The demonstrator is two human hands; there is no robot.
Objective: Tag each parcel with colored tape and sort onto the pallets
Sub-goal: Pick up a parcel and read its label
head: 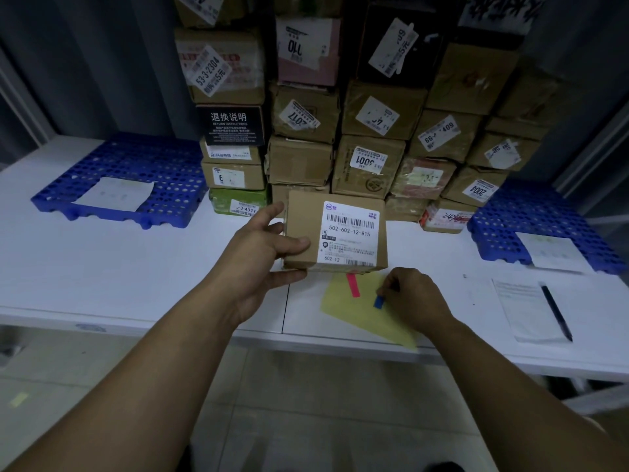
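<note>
My left hand grips the left side of a small brown parcel with a white shipping label, held just above the white table. My right hand pinches a short strip of blue tape over a yellow sheet. A strip of pink tape lies on that sheet, just below the parcel. Two blue perforated pallets sit on the table: one at the left and one at the right, each carrying a sheet of white paper.
A tall stack of labelled cardboard parcels fills the back of the table between the pallets. At the right front lies a printed paper with a black pen on it. The table's front edge is close to me.
</note>
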